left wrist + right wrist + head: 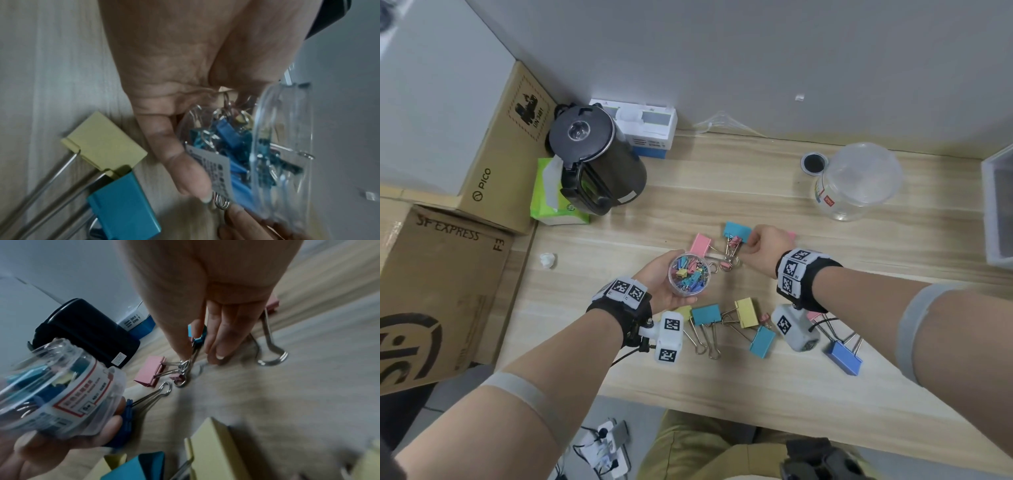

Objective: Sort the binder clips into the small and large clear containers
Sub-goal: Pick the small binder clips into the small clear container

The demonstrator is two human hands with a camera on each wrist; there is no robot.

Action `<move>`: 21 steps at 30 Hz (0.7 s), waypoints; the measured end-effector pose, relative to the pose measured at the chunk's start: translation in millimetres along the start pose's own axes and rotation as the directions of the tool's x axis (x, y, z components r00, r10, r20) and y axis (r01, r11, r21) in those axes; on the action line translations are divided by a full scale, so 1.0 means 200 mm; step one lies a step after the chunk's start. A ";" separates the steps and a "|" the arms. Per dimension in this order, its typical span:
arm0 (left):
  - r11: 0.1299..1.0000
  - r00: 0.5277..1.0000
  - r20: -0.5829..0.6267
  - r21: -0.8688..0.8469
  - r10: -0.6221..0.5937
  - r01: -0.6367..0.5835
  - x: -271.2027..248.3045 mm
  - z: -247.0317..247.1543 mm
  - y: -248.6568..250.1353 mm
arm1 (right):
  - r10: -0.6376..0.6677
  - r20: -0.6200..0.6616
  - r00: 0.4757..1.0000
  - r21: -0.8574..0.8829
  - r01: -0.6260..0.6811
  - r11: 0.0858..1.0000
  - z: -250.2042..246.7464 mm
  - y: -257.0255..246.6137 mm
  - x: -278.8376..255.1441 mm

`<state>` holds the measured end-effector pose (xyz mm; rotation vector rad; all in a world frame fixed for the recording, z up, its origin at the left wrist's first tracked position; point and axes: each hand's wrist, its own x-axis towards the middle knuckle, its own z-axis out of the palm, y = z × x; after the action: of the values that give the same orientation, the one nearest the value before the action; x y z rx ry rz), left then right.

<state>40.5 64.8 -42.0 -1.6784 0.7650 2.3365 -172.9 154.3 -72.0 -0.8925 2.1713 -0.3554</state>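
Observation:
My left hand [664, 286] [185, 73] grips the small clear container [688, 273] [281, 146] [57, 394], which is open, tilted and holds several small coloured clips. My right hand [756, 241] [205, 305] reaches behind it and pinches a small pink binder clip [732, 242] with thumb and fingers. That clip lies against a large teal clip [737, 230] [197, 335], and another small pink clip [177, 378] hangs at the wire handles. The large clear container [859, 181] stands at the back right with its lid on. Several large clips lie around: pink [700, 244], teal [706, 314], yellow [746, 311], blue [844, 356].
A black kettle [599, 161], a green tissue pack [554, 202] and a white box [650, 126] stand at the back left. Cardboard boxes [441, 291] sit left of the table. A white bin [1000, 205] is at the right edge, and a paper ball [548, 260] lies on the left.

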 end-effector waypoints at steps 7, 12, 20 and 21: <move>0.999 0.996 0.082 -0.031 -0.031 0.033 0.01 -0.02 0.03 | 0.074 0.080 0.994 0.113 -0.083 0.990 0.09 -0.07 0.02; 0.999 0.994 0.106 -0.026 -0.026 0.029 0.00 -0.03 0.06 | 0.020 0.244 0.970 0.185 -0.066 0.981 0.06 -0.10 0.01; 0.999 0.995 0.094 -0.047 -0.011 0.016 0.01 -0.04 0.08 | -0.138 0.405 0.904 0.017 0.143 0.990 0.03 -0.12 -0.06; 0.999 0.996 0.090 -0.050 -0.012 0.017 0.01 -0.04 0.08 | -0.190 0.367 0.911 -0.048 0.223 0.974 0.03 -0.12 -0.05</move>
<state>38.5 46.7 -41.1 -1.5802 0.6800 2.4228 -151.9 144.3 -57.9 -1.1464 1.7701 -0.1785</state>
